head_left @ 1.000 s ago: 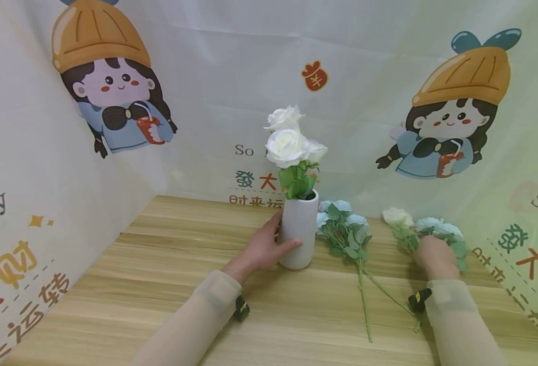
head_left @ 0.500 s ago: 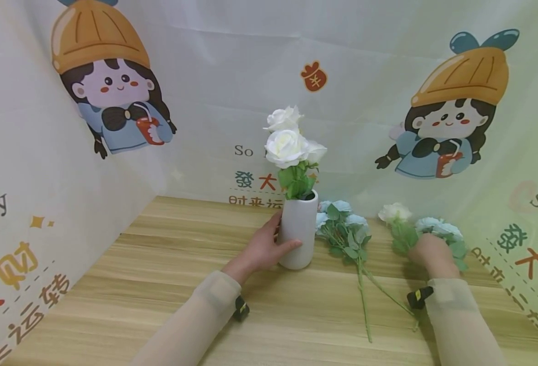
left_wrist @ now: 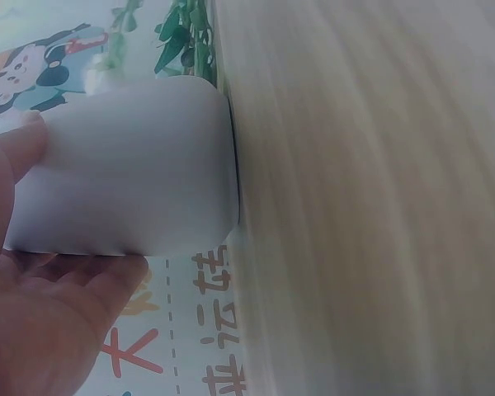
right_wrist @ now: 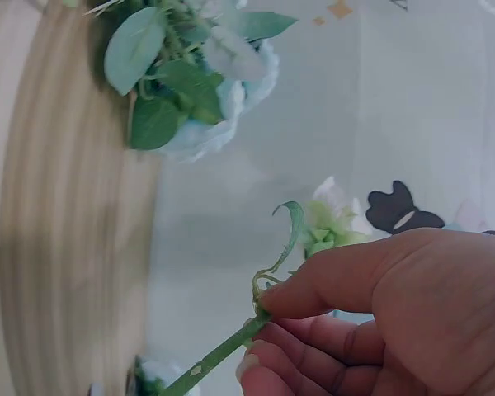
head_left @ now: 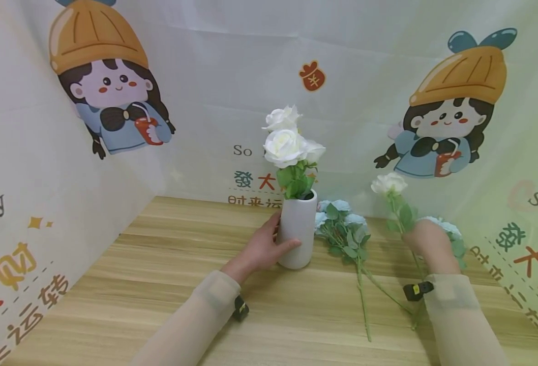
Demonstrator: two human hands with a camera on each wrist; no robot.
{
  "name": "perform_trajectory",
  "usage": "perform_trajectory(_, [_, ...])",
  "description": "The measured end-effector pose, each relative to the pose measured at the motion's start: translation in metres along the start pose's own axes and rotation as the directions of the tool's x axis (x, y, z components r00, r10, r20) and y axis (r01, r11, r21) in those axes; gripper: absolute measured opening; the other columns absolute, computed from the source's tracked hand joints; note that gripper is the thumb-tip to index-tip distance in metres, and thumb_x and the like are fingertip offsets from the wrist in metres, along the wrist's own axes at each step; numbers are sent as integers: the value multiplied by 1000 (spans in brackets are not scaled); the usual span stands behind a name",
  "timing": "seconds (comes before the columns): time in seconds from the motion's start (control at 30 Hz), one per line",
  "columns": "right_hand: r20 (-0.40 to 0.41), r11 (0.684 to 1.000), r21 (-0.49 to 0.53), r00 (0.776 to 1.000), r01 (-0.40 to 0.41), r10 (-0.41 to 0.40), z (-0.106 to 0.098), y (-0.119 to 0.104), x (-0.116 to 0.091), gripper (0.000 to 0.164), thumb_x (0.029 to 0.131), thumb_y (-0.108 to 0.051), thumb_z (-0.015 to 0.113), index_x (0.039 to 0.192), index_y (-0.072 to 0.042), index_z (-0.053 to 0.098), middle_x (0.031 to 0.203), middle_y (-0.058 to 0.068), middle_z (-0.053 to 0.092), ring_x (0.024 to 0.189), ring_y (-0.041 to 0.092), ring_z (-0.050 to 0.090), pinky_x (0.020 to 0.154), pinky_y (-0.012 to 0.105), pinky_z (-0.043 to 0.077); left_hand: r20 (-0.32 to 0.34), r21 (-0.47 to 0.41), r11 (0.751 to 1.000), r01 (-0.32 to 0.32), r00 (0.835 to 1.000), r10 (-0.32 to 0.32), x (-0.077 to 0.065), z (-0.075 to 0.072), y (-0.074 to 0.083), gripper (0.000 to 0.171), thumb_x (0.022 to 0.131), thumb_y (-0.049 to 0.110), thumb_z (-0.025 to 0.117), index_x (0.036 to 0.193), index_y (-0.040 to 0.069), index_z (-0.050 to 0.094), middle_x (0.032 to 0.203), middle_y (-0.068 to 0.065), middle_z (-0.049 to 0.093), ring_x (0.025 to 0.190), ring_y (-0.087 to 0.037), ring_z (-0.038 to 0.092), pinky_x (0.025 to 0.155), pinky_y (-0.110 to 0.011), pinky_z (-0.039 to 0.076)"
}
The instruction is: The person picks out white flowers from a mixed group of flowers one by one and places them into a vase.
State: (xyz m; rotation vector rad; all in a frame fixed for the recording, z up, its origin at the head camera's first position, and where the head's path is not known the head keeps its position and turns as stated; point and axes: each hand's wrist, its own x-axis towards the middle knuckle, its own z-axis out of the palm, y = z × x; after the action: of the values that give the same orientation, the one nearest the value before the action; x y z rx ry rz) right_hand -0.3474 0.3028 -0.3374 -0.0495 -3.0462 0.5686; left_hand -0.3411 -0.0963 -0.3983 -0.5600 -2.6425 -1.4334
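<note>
A white vase (head_left: 298, 231) stands upright on the wooden table, with several white roses (head_left: 285, 147) and green leaves rising from its mouth. My left hand (head_left: 264, 248) holds it from the left side. In the left wrist view the thumb (left_wrist: 21, 144) lies on one side of the vase and the fingers on the other, with its base at the tabletop. Over at the right, my right hand (head_left: 429, 245) pinches a single white rose (head_left: 389, 184) by its green stem (right_wrist: 214, 359), just below the leaves. The bloom tilts up and left, above the hand.
Pale blue flowers (head_left: 355, 219) with long stems lie on the table (head_left: 296, 310) right of the vase. More blue flowers (head_left: 452, 230) lie behind the right hand, partly hidden by it. A printed cloth backdrop (head_left: 232, 76) closes off the back and both sides.
My right hand has lifted the white rose's bloom upward and slightly left; its stem now stands steeper. The left hand and the vase stay in place.
</note>
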Motion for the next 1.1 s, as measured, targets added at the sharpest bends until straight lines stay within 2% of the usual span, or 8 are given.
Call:
perform_trajectory(0.23, [-83,999,25,996,46,-44,-5,-12,-4,37,95,-16,54,60,-18,42,59,-4,40,58,19,42,53,33,37,-10,2,1000,-22,1000,22,1,0,0,92,104,42,78,173,8,27,167,-23,50,150,-43,56,121,-60,52])
perform_trajectory(0.37, [-99,996,65,994,57,-51,-10,-22,-9,40,98,-16,53,60,-18,41,56,-7,34,55,15,36,52,29,33,-11,0,1000,-20,1000,20,1,0,1,93,103,41,78,173,8,27,167,-23,49,150,-44,55,121,-60,52])
perform_trajectory(0.5, [-120,995,76,991,62,-53,-14,-31,-13,36,101,-17,53,66,-13,48,60,-2,43,58,18,42,53,30,35,-9,0,1000,-17,1000,17,0,0,1,93,103,41,78,173,8,27,167,-23,49,150,-43,55,121,-60,52])
perform_trajectory(0.57, [-142,995,68,988,76,-66,-16,-34,-15,29,103,-16,52,77,-4,59,70,8,57,66,25,52,55,34,42,-9,-2,1000,-15,1000,15,0,0,0,93,103,42,78,173,8,27,168,-22,49,150,-43,55,121,-60,52])
perform_trajectory(0.63, [-165,994,59,983,92,-81,-17,-37,-17,27,104,-16,51,97,5,67,90,22,69,79,34,61,62,41,51,-7,-5,1000,-13,1000,13,0,0,0,93,103,42,78,173,9,27,168,-22,49,150,-43,55,121,-60,52])
perform_trajectory(0.77, [-189,992,55,977,110,-98,-19,-44,-20,42,107,-20,49,129,13,64,128,37,69,109,52,68,83,60,60,-5,-6,1000,-7,1000,7,0,0,0,93,103,42,78,173,9,27,168,-22,49,151,-43,55,121,-60,52])
perform_trajectory(0.87, [-193,991,70,976,112,-97,-20,-50,-22,45,109,-23,48,133,13,63,133,38,68,117,57,66,89,66,59,-5,-11,1000,-3,1000,3,0,0,0,93,103,42,78,173,9,26,168,-22,48,151,-43,54,122,-60,51])
perform_trajectory(1.1, [-216,986,99,970,135,-111,-22,-59,-27,45,112,-26,49,133,12,63,133,37,67,119,57,66,90,66,58,-6,-3,1000,0,1000,0,2,0,-2,94,103,43,78,174,10,26,169,-22,48,152,-43,54,122,-60,51])
